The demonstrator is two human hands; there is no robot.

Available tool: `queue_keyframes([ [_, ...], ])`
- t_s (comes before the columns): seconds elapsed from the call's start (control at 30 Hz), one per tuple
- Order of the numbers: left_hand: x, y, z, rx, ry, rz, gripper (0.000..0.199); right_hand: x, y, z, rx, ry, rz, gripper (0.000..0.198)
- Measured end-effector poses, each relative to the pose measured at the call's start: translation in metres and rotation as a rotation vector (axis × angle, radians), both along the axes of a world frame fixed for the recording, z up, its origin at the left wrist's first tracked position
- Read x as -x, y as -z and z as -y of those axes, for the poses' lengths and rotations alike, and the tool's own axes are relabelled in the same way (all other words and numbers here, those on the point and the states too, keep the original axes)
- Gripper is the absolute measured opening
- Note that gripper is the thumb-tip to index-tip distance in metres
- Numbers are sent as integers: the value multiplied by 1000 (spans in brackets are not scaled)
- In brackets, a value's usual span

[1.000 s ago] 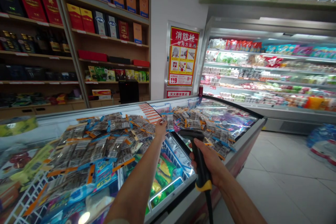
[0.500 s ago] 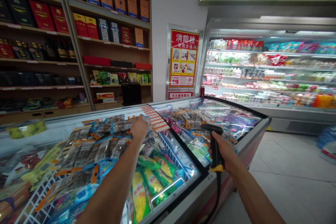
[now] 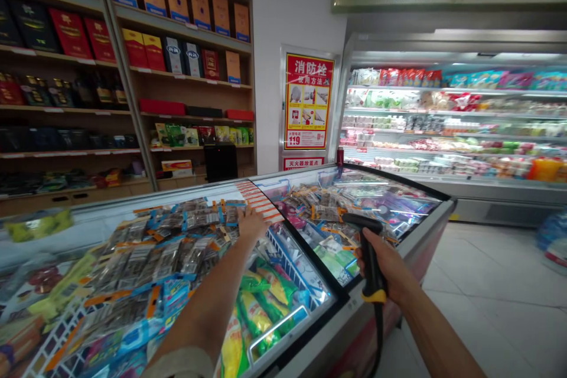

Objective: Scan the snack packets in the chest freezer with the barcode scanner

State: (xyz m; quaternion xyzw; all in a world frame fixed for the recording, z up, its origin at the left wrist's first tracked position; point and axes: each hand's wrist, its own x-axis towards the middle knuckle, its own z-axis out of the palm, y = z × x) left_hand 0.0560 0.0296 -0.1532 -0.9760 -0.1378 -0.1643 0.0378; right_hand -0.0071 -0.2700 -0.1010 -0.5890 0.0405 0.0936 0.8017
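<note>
My left hand (image 3: pixel 251 223) reaches across the chest freezer's glass top, at the right end of a spread of small clear packets (image 3: pixel 195 224) with orange and blue edges. Its fingers stretch forward beside a packet, and I see nothing gripped in them. In my right hand (image 3: pixel 384 260) is a black and yellow barcode scanner (image 3: pixel 371 260), held upright by its handle with the cable hanging down. The scanner's head (image 3: pixel 362 222) points left over the second freezer section, where more packets (image 3: pixel 325 204) lie.
Red and white price labels (image 3: pixel 261 199) run along the freezer's back edge near the divider. Under the glass are green and yellow corn packs (image 3: pixel 261 313) and wire baskets (image 3: pixel 287 255). Behind stand shelves of boxes (image 3: pixel 177 53) and a lit cooler (image 3: pixel 443 124); tiled floor (image 3: pixel 465 295) lies right.
My left hand has moved right, off the packets it covered, and its fingers have straightened. The right hand and the scanner have shifted slightly right and down in view.
</note>
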Motion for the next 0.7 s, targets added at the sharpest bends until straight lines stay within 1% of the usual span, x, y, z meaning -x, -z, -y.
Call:
queue_keyframes([
  [0.1,4,8,-19,-58,1,-9,39,1,2,3,-1,10,10,22],
  [0.27,24,8,-54,-81,-46,-18,38,-6,4,6,-5,19,6,21],
  [0.37,33,3,-63,-78,-76,-25,33,-10,5,8,-24,13,-14,21],
  [0.43,32,-2,-60,-62,-99,5,28,-12,5,10,-34,19,-22,21],
  [0.47,29,-6,-55,-35,-102,36,27,-14,5,11,-37,24,-23,21],
  [0.53,18,-14,-36,107,-70,112,28,-16,6,14,-42,31,-15,22],
  [0.57,10,-17,-22,208,-37,145,29,-17,7,16,-42,33,-10,23],
  [0.6,1,-20,-6,364,6,153,29,-18,8,18,-44,34,-4,23],
  [0.67,-19,-21,34,496,80,127,26,-21,11,21,-52,31,5,23],
  [0.7,-29,-20,56,695,99,110,24,-21,12,23,-56,29,6,23],
])
